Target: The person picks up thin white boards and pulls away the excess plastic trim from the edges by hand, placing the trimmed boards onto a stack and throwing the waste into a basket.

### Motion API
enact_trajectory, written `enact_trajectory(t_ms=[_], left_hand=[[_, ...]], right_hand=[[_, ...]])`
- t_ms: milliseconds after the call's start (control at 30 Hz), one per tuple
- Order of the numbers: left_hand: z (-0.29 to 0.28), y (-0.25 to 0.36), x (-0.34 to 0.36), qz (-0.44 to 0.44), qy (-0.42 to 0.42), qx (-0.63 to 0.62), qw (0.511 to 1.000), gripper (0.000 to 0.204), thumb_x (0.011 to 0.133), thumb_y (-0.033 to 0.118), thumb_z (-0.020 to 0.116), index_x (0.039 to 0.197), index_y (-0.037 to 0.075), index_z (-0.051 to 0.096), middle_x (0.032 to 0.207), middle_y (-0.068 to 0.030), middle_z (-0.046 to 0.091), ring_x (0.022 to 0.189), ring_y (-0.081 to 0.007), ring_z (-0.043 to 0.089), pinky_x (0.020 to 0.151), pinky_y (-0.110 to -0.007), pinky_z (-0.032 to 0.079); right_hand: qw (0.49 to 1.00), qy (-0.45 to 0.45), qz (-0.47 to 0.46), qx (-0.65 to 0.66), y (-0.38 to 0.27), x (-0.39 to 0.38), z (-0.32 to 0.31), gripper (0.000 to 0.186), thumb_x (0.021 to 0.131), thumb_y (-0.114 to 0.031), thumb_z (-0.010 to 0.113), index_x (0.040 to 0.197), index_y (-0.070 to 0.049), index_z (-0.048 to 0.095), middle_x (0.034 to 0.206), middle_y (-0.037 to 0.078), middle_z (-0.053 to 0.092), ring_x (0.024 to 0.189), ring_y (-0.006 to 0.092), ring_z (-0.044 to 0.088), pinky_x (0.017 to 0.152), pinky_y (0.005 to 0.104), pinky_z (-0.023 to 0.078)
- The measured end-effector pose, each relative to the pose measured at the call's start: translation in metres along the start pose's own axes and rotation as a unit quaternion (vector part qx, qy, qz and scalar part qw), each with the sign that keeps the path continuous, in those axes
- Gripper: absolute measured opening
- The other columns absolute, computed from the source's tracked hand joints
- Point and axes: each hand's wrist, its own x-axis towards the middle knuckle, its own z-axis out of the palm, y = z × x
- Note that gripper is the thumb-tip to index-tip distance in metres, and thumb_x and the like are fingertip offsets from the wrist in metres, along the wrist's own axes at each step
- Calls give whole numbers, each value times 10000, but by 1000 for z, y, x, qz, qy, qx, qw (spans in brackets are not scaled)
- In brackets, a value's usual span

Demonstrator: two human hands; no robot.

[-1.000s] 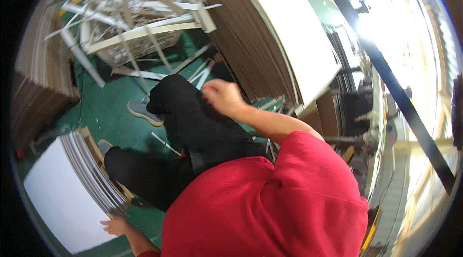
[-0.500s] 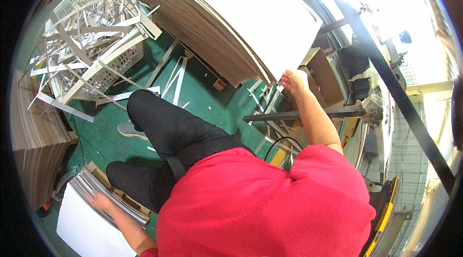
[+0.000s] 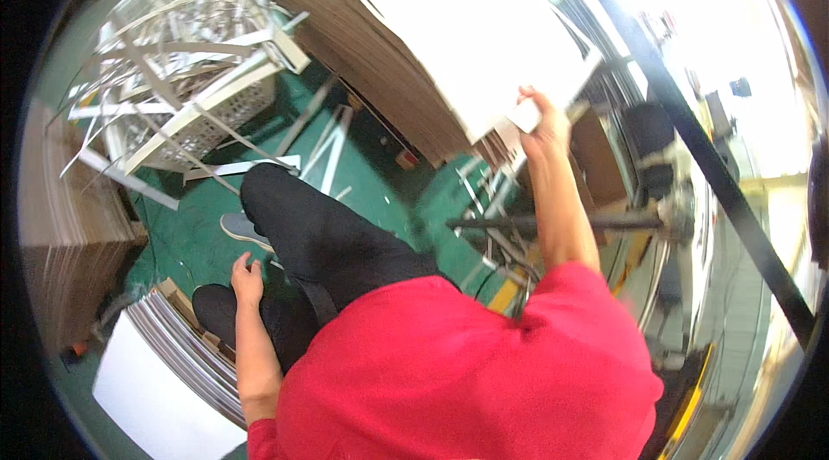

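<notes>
Sheet (image 3: 466,20), white, smooth and flat-faced, tops one brown-edged stack (image 3: 371,72) at upper centre; one right hand (image 3: 546,125) grips it at its lower right edge, thumb against fingers. One left hand (image 3: 247,279), lower left of centre, holds nothing, fingers loosely bent. Two more stacks stand at left: one brown pile (image 3: 73,175), one white-topped pile (image 3: 160,395). One perforated plastic basket (image 3: 233,119), upper left, overflows with thin strips (image 3: 186,50), too tangled to count.
</notes>
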Motion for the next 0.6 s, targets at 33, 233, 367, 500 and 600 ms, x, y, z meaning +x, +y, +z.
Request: enact_trajectory(t_ms=[33, 233, 367, 500, 600], left_hand=[[-2, 1, -3, -13, -7, 23, 1000, 342, 779, 150, 546, 1076, -19, 537, 1081, -193, 534, 969, -309, 538, 834, -349, 421], [-9, -34, -2, -75, 23, -95, 992, 388, 772, 211, 542, 1068, -39, 538, 966, -203, 594, 931, -280, 570, 821, -322, 417], [-16, -5, -9, -44, 4, -49, 998, 387, 768, 221, 537, 1062, -30, 543, 947, -201, 600, 896, -291, 581, 800, -334, 429], [-14, -11, -17, -69, 12, -21, 997, 405, 754, 244, 566, 1067, -12, 545, 960, -189, 598, 905, -291, 577, 803, -337, 431], [-23, 9, -34, -87, 5, -45, 995, 379, 764, 209, 546, 1071, -13, 543, 972, -184, 596, 910, -281, 575, 803, -331, 431]], right_hand=[[996, -70, -62, 4, -12, -12, 27, 296, 780, -75, 567, 1039, 36, 475, 891, 147, 582, 774, 233, 573, 714, 347, 478], [967, -154, -196, 60, -57, 16, 126, 238, 854, -72, 470, 1050, 62, 458, 970, 152, 560, 874, 247, 562, 747, 336, 476], [979, -22, -199, 26, -109, 131, 211, 181, 850, -111, 474, 976, 17, 503, 981, 131, 551, 825, 210, 578, 678, 288, 488], [865, -348, -359, 47, -139, 51, 328, 197, 827, -198, 510, 857, -8, 550, 839, 114, 557, 682, 160, 568, 560, 265, 468], [832, -442, -322, -96, -129, -55, 367, 210, 819, -209, 518, 829, -4, 563, 666, 95, 548, 583, 148, 545, 488, 260, 446]])
